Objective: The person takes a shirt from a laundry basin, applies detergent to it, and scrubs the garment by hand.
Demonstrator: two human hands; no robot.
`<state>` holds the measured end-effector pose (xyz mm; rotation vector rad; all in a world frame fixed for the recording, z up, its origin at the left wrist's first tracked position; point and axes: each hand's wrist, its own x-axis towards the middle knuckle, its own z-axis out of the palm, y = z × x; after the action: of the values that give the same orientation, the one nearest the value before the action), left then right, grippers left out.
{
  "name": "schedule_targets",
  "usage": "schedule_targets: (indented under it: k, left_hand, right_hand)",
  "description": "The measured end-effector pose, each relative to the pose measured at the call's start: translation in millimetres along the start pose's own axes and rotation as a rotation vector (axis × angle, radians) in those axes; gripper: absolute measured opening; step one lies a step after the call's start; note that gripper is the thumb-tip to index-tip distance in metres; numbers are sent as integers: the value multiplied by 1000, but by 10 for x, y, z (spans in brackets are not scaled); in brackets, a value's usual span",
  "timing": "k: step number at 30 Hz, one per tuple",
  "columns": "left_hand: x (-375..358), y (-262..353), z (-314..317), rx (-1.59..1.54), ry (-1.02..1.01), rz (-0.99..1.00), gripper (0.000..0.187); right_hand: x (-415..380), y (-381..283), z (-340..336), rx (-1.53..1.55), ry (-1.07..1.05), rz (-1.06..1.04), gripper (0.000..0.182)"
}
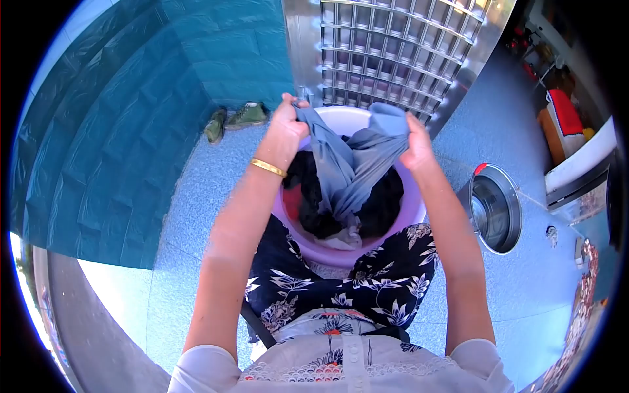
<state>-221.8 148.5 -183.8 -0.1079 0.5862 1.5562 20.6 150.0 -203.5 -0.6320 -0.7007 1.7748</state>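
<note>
A wet-looking grey-blue garment (354, 164) is stretched between my two hands above a purple plastic tub (413, 196). My left hand (288, 124), below a gold bangle, is closed around one end of the cloth. On the other side, my right hand (417, 143) grips the opposite end. The garment's middle hangs down in folds into the tub. Dark clothes (383, 206) lie inside the tub, along with a red piece (291, 202) at the left and a pale cloth (344, 238) at the front.
A metal bucket (496, 208) stands on the blue speckled floor to the right. Green shoes (246, 115) sit by the teal wall (118, 150). Behind the tub rises a metal grille door (393, 52). A red cloth (565, 112) lies farther off at the right.
</note>
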Motion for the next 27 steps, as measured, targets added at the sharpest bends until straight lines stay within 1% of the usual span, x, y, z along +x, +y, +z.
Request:
schedule_targets:
  k: [2,3,4,5,7,8,9,10,12,13,15,16,17,19,20,21,22,23,24,25,26,27]
  left_hand:
    - [-20,320,35,-15,-52,49,31]
    - [-30,469,47,-29,-69,78,31]
    - [-28,619,53,-37,-66,92,30]
    - [-25,749,51,-45,-62,106,30]
    - [-98,933,78,-14,-62,173,29]
    - [-109,999,66,3,-51,217,31]
    - [-152,1046,79,20,-39,260,32]
    - [-150,1106,67,18,-39,260,32]
    - [-143,1246,51,-13,-58,326,33]
    - [-150,1310,50,-15,-56,324,33]
    - [-179,1428,56,-44,-82,341,32]
    - [-206,1471,41,15,-140,341,31]
    - [-231,1501,17,16,-138,338,31]
    - [-369,1515,4,350,-381,168,30]
    - [-326,1544,-45,615,-399,134,32]
    - [-382,1462,-62,1107,-277,134,32]
    - [-454,1351,-91,1593,-132,129,36]
    - [-378,1256,-205,1993,-229,63,39]
    - [-251,1147,-370,2387,-335,-17,44]
    - [-201,997,-468,2575,-413,66,44]
    - [-139,834,-541,2761,-496,155,46]
    - [4,686,-671,2628,-633,321,46]
  right_hand:
    - [125,-314,-224,67,48,-23,33]
    - [93,-484,-218,84,49,-38,33]
    - [74,-629,-221,96,117,-71,34]
    - [100,-750,-292,93,115,-72,34]
    - [125,-964,-378,82,219,-166,35]
    - [112,-1030,-396,79,218,-166,35]
    - [60,-1118,-337,89,222,-209,36]
    - [30,-1195,-305,98,225,-252,36]
    - [71,-1390,-415,86,208,-246,33]
    - [55,-1448,-397,76,193,-240,31]
    - [19,-1588,-355,73,232,-239,32]
    - [22,-1653,-333,59,234,-273,32]
    - [17,-1714,-310,46,236,-305,33]
    - [-21,-1721,-99,9,273,-321,33]
    - [5,-1707,-15,-24,290,-340,32]
    - [52,-1695,32,-57,307,-359,31]
    - [122,-1662,68,-78,265,-307,29]
    - [186,-1610,98,-76,267,-304,29]
    - [222,-1513,218,-63,224,-298,27]
    - [244,-1419,332,-51,176,-294,26]
    - [241,-1342,438,-72,64,-256,25]
    - [232,-1274,530,-92,-46,-217,24]
